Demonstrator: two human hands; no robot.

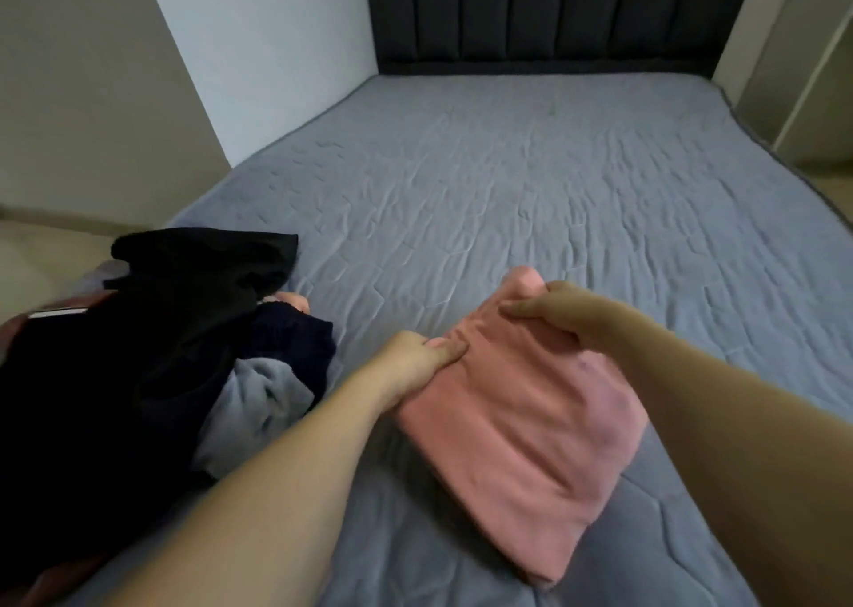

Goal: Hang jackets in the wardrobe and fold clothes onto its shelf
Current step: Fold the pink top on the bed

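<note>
So you've got the pink garment point(521, 426) lying on the bed point(531, 181), near the front edge, a bit right of centre. It looks folded into a rough oblong, with its far end lifted slightly where you're holding it.

Your left hand point(415, 362) is at the garment's left far corner, fingers curled and pinching the edge of the fabric between thumb and fingers. Your right hand point(558, 315) is at the far right corner, fingers wrapped around a bunched bit of the pink cloth, thumb lying along the top. So both hands are grasping the same garment, one at each far corner, and both forearms reach in from the bottom of the frame.

To your left there's the pile point(152, 357) of other clothes, sitting on the bed's left front corner: mostly black stuff on top, a dark navy knit piece at the right side of it, and a light grey piece poking out underneath nearer you. A little bit of pink shows at the back of the pile too. The pile is close to your left arm but apart from the pink garment.

The bed has a wrinkled grey-blue sheet, and a dark padded headboard point(549, 11) stands at the far end.
</note>
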